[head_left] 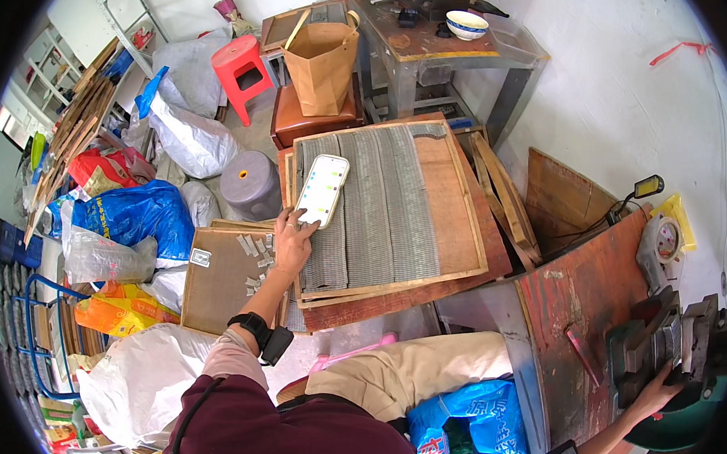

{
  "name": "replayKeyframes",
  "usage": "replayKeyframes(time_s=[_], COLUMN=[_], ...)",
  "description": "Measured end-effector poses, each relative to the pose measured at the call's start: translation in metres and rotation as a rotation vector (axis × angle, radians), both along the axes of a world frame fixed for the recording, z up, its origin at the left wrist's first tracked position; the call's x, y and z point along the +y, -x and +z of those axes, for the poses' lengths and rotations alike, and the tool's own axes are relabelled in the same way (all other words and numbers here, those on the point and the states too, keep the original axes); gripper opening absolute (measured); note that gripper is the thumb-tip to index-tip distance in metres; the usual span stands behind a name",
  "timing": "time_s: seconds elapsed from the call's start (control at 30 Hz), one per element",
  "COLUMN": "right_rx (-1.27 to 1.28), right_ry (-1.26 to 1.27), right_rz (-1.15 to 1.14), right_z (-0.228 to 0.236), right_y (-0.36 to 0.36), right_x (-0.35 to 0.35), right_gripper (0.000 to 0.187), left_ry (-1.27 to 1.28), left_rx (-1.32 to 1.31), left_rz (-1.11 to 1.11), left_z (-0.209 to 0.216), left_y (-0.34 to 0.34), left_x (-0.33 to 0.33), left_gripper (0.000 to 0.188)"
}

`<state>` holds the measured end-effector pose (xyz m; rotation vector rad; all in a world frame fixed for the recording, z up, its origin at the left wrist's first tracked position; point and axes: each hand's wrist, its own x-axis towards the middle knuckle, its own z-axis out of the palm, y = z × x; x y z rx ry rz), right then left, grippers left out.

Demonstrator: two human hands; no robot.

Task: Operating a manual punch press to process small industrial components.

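Note:
A white phone [322, 189] with a lit screen lies on rows of small grey metal-looking strips [390, 204] in a shallow wooden tray [461, 200]. At the phone's lower end is my left hand [293, 241], its fingers apart and touching the phone's lower edge and screen. To the far right, my right hand [655, 396] reaches up against a dark metal vise-like machine [665, 333]. Its fingers are apart and touch the machine's metal block; I make out nothing held in them. Small grey pieces [256, 247] lie loose on a second board [218, 289] beside my left forearm.
A red-brown workbench [575, 298] carries the machine and a tape roll [667, 239]. Blue plastic bags [480, 426] rest by my lap. Left are a grey stool [251, 178], a red stool [240, 70] and filled sacks [190, 133]. A paper bag [319, 66] stands behind the tray.

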<state>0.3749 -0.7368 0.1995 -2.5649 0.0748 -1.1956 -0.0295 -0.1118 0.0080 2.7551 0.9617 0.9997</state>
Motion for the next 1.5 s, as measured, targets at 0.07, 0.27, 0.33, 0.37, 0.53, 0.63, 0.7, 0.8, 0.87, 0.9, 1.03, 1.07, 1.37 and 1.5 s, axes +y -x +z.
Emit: replayKeyframes(time_s=[0.07,0.27,0.33,0.37,0.53,0.63,0.7,0.8,0.87,0.9,1.03,1.07,1.37,1.5], right_rx=[0.006,0.019,0.003,0.001,0.004,0.010,0.013,0.029,0.015,0.001,-0.002,-0.006,-0.009,-0.012], right_ry=[0.001,-0.003,0.005,-0.009,-0.016,-0.034,-0.041,-0.067,-0.049,-0.032,-0.035,-0.028,0.007,0.012], right_rz=[-0.019,-0.033,-0.015,0.001,0.009,-0.003,0.013,0.011,0.025,0.039,0.039,0.032,0.001,0.033], right_z=[0.000,0.000,0.000,0.000,0.002,0.004,0.006,0.007,0.008,0.007,0.006,0.006,0.004,0.005], right_y=[0.000,0.000,0.000,0.001,0.005,0.007,0.008,0.009,0.009,0.009,0.008,0.007,0.005,0.007], right_x=[0.000,0.000,0.001,0.001,0.007,0.011,0.013,0.015,0.015,0.015,0.012,0.012,0.007,0.010], right_gripper=[0.059,0.059,0.059,0.059,0.059,0.059,0.060,0.060,0.060,0.060,0.059,0.058,0.058,0.058], left_ry=[-0.004,-0.016,-0.007,-0.004,0.005,-0.049,-0.046,-0.040,-0.039,-0.031,-0.051,-0.039,-0.066,-0.037], left_rx=[0.000,-0.014,-0.021,-0.019,-0.025,-0.035,-0.029,-0.008,0.003,0.000,0.002,0.008,0.021,0.003], left_rz=[0.000,0.029,0.046,0.045,0.056,0.079,0.089,0.106,0.114,0.100,0.049,0.056,0.113,0.089], left_z=[0.000,0.004,0.007,0.008,0.010,0.009,0.010,0.011,0.011,0.011,0.009,0.008,0.005,0.001], left_y=[0.000,0.005,0.007,0.007,0.009,0.007,0.006,0.005,0.003,0.002,-0.001,0.000,0.015,0.017], left_x=[0.000,0.006,0.008,0.009,0.012,0.018,0.022,0.029,0.032,0.033,0.038,0.040,0.048,0.043], left_gripper=[0.032,0.031,0.030,0.030,0.030,0.031,0.030,0.028,0.028,0.027,0.027,0.027,0.030,0.031])
